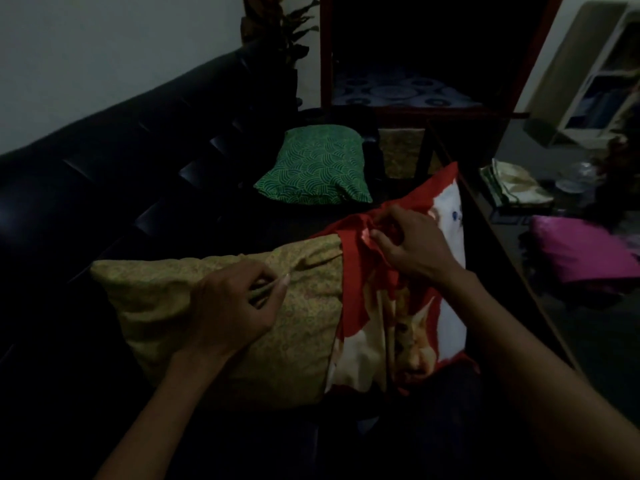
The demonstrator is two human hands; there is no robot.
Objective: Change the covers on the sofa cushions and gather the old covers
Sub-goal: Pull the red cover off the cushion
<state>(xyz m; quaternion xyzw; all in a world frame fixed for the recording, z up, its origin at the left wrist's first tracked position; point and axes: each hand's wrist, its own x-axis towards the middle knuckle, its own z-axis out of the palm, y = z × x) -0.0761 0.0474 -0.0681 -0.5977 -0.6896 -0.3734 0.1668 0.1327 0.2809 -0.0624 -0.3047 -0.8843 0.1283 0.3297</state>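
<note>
Lying on sofa [104, 188]: cushion [194, 306], partly inside red cover [391, 327]. Left hand [230, 306] pinches cushion fabric; right hand [407, 244] grips cover's bunched edge. Green cushion [315, 168] behind; purple cloth [581, 254] on floor.

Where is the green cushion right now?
The green cushion lies on the dark sofa, beyond both hands, up the middle of the head view, just left of a wooden table.

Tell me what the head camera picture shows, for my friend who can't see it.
Two hands work on a yellow cushion lying on a dark sofa: the right hand pinches the edge of a red cover with rabbits that sits partly over the cushion, and the left hand pinches the yellow fabric. A green cushion lies farther back in the dim room.
</note>
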